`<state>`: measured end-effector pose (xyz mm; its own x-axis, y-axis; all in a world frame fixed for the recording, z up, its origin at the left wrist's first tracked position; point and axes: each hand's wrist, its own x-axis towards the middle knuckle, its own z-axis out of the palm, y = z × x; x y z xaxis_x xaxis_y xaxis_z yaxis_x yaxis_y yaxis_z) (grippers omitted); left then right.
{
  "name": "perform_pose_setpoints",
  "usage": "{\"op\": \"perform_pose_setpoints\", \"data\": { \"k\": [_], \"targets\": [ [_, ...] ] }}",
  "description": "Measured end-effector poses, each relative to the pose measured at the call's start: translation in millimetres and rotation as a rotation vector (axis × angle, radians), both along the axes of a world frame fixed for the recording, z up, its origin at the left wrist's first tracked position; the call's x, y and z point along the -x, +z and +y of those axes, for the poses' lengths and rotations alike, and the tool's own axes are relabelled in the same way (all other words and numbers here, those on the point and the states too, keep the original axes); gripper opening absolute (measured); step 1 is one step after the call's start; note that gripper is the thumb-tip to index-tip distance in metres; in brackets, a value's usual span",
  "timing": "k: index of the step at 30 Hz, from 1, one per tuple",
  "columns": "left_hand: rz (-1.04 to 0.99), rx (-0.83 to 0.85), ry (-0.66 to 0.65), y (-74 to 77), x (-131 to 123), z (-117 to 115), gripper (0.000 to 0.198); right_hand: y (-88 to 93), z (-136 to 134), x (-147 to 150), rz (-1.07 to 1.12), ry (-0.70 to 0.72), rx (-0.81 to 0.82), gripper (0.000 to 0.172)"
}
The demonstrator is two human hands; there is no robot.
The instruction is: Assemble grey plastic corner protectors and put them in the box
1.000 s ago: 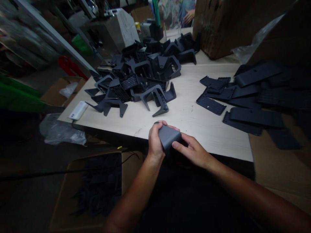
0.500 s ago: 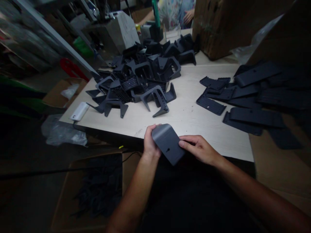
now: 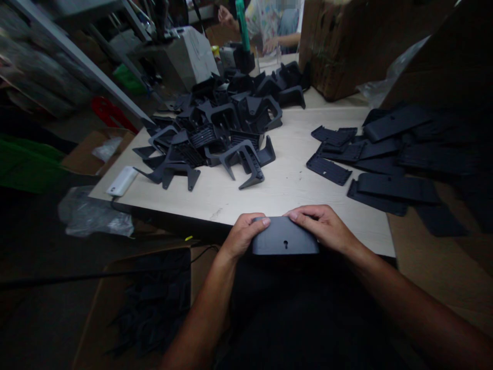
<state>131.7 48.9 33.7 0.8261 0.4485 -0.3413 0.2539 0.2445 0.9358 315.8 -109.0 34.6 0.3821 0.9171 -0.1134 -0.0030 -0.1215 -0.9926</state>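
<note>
Fingers (image 3: 308, 215) of both hands wrap over top edge of dark grey plastic cover (image 3: 285, 239), keyhole slot facing person. L hand (image 3: 244, 237) grips left end, R hand (image 3: 321, 226) right end, both holding firmly. Cover sits at near edge of tabletop (image 3: 292, 200). Pile of dark plastic brackets (image 3: 246, 154) mid-table; flat black panels (image 3: 396, 187) overlap along R edge; white block (image 3: 122, 181) at L edge. Co-worker (image 3: 269, 25) beyond far end.

Head-worn camera looking forward, down at hands (image 3: 244, 236)
</note>
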Motion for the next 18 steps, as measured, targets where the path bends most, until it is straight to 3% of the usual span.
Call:
{"op": "perform_pose_setpoints", "data": {
  "k": [4, 6, 8, 10, 14, 15, 18],
  "targets": [
    [-0.114, -0.058, 0.266, -5.3, -0.1, 2.0, 0.044, 0.7, -4.8, -17.2, -0.244, -0.307, -0.127, 0.037],
    [-0.177, -0.088, 0.369, -7.5, 0.2, 0.5, 0.04, -1.0, -7.8, -22.0, -0.185, -0.337, -0.105, 0.042],
    [-0.222, -0.103, 0.428, -7.3, 0.9, -3.9, 0.035, -4.0, -8.8, -20.1, -0.005, -0.235, -0.024, 0.047],
    [-0.218, -0.11, 0.394, -4.7, 2.6, -9.5, 0.033, -6.6, -7.2, -12.6, 0.206, -0.091, 0.054, 0.052],
    [-0.166, -0.151, 0.075, 1.2, 6.6, -14.2, 0.029, -5.6, -1.9, 2.8, 0.488, -0.025, 0.003, 0.049],
    [-0.179, -0.138, 0.052, 1.5, 6.1, -13.5, 0.032, -3.9, -1.5, 5.1, 0.495, -0.015, -0.034, 0.047],
    [-0.232, 0.025, 0.202, -1.1, -2.3, -11.3, 0.046, 1.4, -3.3, 10.7, 0.439, 0.133, -0.06, 0.043]
  ]
}}
